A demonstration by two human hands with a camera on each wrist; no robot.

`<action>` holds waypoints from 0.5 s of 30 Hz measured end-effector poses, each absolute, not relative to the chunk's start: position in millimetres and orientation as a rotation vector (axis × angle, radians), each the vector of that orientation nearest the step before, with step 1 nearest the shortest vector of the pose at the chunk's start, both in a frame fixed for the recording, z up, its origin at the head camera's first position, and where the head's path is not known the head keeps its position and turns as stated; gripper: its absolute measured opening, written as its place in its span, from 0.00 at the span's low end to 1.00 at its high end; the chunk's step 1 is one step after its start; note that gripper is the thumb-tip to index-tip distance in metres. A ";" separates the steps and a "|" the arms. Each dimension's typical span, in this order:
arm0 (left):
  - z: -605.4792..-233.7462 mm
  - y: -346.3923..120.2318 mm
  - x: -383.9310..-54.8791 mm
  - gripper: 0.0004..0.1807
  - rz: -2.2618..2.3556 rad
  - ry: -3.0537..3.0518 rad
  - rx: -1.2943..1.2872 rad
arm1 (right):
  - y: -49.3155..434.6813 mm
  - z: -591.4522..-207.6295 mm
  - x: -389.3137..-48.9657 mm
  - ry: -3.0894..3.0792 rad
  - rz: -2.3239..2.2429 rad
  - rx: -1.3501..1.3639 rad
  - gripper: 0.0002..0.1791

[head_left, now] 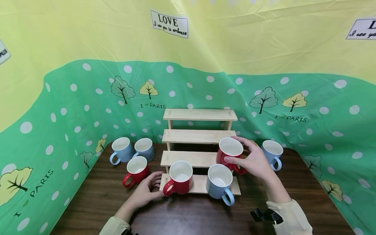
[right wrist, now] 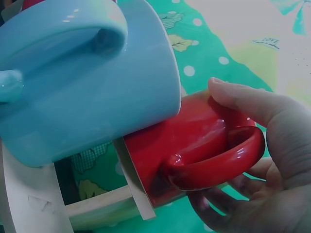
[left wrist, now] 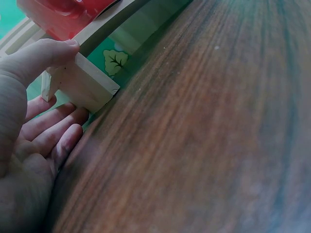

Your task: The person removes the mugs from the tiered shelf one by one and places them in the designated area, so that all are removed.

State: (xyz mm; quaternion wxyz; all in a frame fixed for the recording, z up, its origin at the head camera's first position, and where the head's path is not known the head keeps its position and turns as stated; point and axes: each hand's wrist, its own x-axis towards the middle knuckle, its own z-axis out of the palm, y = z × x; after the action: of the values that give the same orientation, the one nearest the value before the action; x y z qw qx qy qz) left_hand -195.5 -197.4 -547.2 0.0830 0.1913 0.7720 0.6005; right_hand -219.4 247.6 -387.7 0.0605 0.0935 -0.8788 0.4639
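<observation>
A four-step wooden shelf [head_left: 191,157] stands on the dark table. My right hand [head_left: 252,160] holds a red mug [head_left: 225,153] by its sides, thumb on one side and fingers on the other. That mug is at the right end of the second step from the bottom, its handle turned toward the lower right. My left hand [head_left: 147,191] grips the left end of the bottom step, thumb [left wrist: 53,52] at the board's edge and fingers beside the side panel [left wrist: 85,82]. On the bottom step sit another red mug [head_left: 181,184] and a light blue mug [head_left: 217,186].
Left of the shelf, two blue mugs [head_left: 122,151] [head_left: 146,150] and a red mug [head_left: 139,170] stand on the wooden table [head_left: 97,195]. Another blue mug [head_left: 271,151] is behind my right hand. A patterned cloth [head_left: 205,85] hangs close behind the shelf.
</observation>
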 end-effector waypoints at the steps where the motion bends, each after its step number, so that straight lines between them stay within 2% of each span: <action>1: -547.1 -197.4 -195.4 0.40 1.790 2.306 0.571 | 247.9 -388.0 -219.4 -2.660 1.404 0.274 0.47; 8: -546.4 -197.3 -194.5 0.40 1.792 2.305 0.573 | 251.3 -380.9 -214.6 -2.653 1.444 0.181 0.49; 15: -545.1 -196.5 -193.5 0.40 1.796 2.303 0.566 | 258.0 -372.4 -209.1 -2.603 1.482 0.183 0.47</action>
State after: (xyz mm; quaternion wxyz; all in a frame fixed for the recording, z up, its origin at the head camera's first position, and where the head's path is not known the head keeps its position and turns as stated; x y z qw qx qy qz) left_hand -193.5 -196.5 -545.1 0.0832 0.1896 0.7715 0.6016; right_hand -209.1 258.0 -372.4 0.0704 0.0607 -0.8652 0.4928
